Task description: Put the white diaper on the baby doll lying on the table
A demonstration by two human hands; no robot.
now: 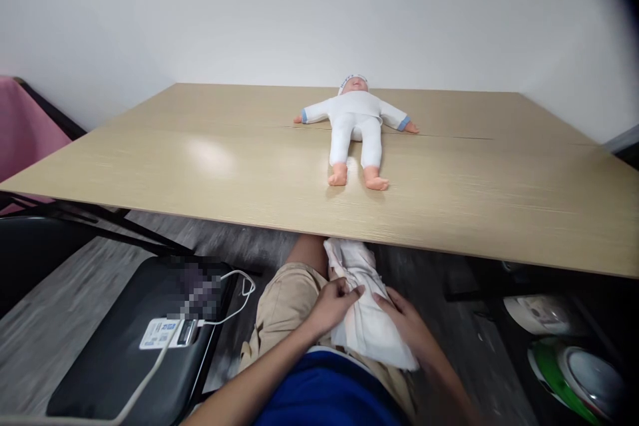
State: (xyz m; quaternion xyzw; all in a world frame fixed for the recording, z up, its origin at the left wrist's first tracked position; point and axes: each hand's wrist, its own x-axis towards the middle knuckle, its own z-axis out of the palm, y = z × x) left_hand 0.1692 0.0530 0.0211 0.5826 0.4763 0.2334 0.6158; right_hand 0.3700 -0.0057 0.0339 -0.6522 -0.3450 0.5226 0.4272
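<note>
Here, clear of the near table edge (249, 222), left hand (333, 306) and right hand (403, 319) pinch white cloth (367, 325).

Doll (356, 110) is lying on counter (164, 153), head nr wall (259, 20) behind, feet pointing to near edge, arms stretching out L & R. Below that edge, cloth (372, 329) is lying over lap (284, 303), w/ L fingers (353, 295) & R fingers (398, 306) gripping it. To L, seat (94, 373) is standing above floor (239, 236), device (164, 334) & cable (158, 364) lying on top. Far R, below counter, round items (594, 379) are sitting
</note>
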